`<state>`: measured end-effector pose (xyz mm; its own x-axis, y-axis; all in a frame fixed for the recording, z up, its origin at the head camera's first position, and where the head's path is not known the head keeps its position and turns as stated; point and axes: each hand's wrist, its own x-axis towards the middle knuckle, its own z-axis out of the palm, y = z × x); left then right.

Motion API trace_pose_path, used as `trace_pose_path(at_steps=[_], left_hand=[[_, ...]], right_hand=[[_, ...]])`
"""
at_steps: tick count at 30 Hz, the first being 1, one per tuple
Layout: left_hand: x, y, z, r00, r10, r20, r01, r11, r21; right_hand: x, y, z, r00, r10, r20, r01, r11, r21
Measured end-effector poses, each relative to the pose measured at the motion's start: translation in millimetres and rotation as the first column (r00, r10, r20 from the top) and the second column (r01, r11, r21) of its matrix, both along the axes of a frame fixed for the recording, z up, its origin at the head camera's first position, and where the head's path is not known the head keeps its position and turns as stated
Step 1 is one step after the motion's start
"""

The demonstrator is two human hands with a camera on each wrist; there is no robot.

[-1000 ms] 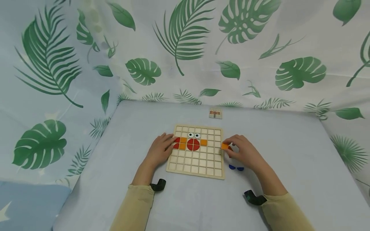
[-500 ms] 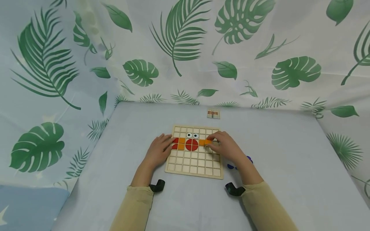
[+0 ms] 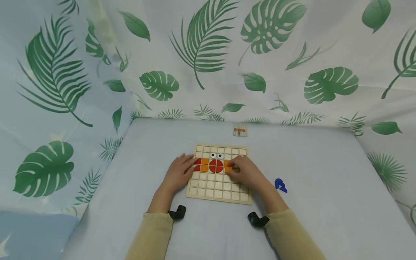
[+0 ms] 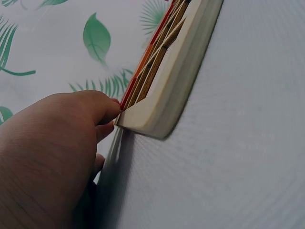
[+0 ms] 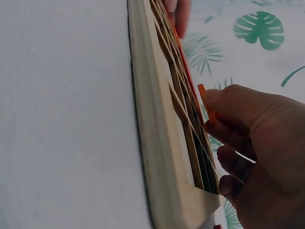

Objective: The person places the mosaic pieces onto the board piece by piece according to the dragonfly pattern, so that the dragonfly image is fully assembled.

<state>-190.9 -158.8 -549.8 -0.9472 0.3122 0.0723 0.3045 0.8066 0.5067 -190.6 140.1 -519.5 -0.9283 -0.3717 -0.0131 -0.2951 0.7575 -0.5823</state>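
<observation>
A square wooden grid board (image 3: 214, 184) lies on the table between both hands. Across it runs a row of tiles: red tiles (image 3: 196, 168) at the left edge, orange tiles (image 3: 204, 164), and a red circle (image 3: 216, 166) of quarter pieces with two eye tiles (image 3: 216, 155) above it. My left hand (image 3: 178, 172) rests at the board's left edge, fingertips by the red tiles; in the left wrist view its thumb touches the corner. My right hand (image 3: 246, 172) pinches an orange tile (image 5: 206, 102) between thumb and finger, tilted just over the board, right of the circle.
Several blue pieces (image 3: 280, 185) lie on the table right of my right forearm. A small patterned card (image 3: 240, 130) sits behind the board. A leaf-printed cloth wall (image 3: 208, 97) rises at the table's back edge. Both wrists carry a black camera mount (image 3: 258, 220).
My right hand has carried the orange tile from beside the board leftward onto it, then slightly further left and nearer me. My left hand has stayed at the left edge.
</observation>
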Motion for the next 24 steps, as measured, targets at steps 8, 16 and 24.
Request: trace_pose_path(at_steps=[8, 16, 24], left_hand=[[5.0, 3.0, 0.3, 1.0, 0.01, -0.02, -0.01, 1.0, 0.011], [4.2, 2.7, -0.8, 1.0, 0.002, -0.031, -0.002, 1.0, -0.007], [2.2, 2.7, 1.4, 1.0, -0.004, 0.004, 0.004, 1.0, -0.012]], right_hand=[[6.7, 3.5, -7.6, 0.999, -0.001, -0.044, 0.001, 1.0, -0.003], [8.4, 2.2, -9.1, 0.996, 0.01, -0.084, -0.008, 1.0, 0.029], [7.6, 3.9, -11.9, 0.994, 0.019, -0.106, -0.016, 0.999, 0.032]])
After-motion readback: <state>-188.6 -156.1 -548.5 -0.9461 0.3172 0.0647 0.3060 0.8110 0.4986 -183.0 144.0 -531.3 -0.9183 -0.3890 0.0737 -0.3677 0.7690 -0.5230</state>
